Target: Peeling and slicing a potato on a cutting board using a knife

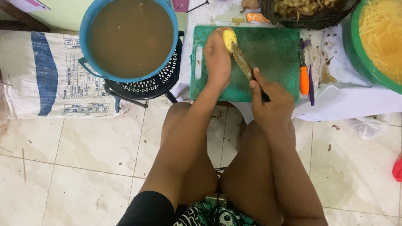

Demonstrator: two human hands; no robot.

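Cutting step, it seems: left hand (217,56) grips a peeled yellow potato (229,39) on the green cutting board (272,54); right hand (268,98) grips the knife (243,62), blade touching. Next needs a steady downward press.

A low worktop (335,104) under a white cover carries a green cutting board (272,54), with an orange-handled tool (304,77) and a purple-handled one (310,86) lying just beside its right edge. A green basin (356,58) of yellow shreds and a dark basket (310,19) of peelings stand behind. On the tiled floor (83,167) lies a white woven sack (46,75), beside a black stool (146,86).
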